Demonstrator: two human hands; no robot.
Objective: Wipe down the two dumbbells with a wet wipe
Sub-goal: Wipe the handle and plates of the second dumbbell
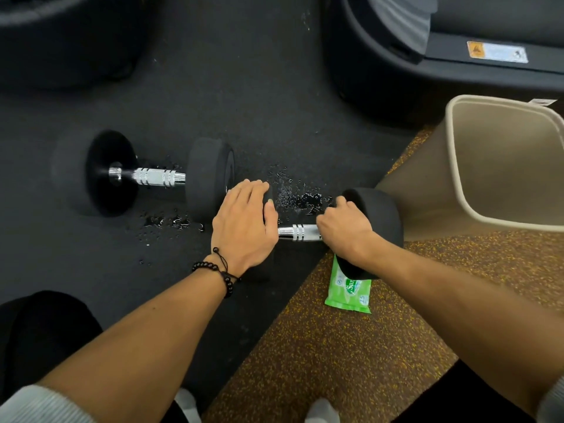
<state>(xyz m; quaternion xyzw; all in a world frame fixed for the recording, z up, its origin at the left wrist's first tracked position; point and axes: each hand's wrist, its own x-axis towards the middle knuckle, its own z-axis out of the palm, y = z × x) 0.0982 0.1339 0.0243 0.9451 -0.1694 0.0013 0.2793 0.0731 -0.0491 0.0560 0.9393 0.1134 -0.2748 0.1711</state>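
Green plastic wet-wipe pack (348,290): lies flat on the brown speckled floor; white lettering beginning "Sa", the rest hidden under the black rubber dumbbell head (374,215).
Same pack, lower corner: the number "15" in white on a blue patch; smaller print beside it too small to read.
Same pack, upper left: a small round emblem, illegible.
Black machine base (457,56), top right: a rectangular sticker (497,52) with an orange-yellow warning panel at its left end and a pale panel of blurred print; no word readable.
Beige plastic waste bin (457,166): a small white tag (544,101) behind its far rim, print illegible.
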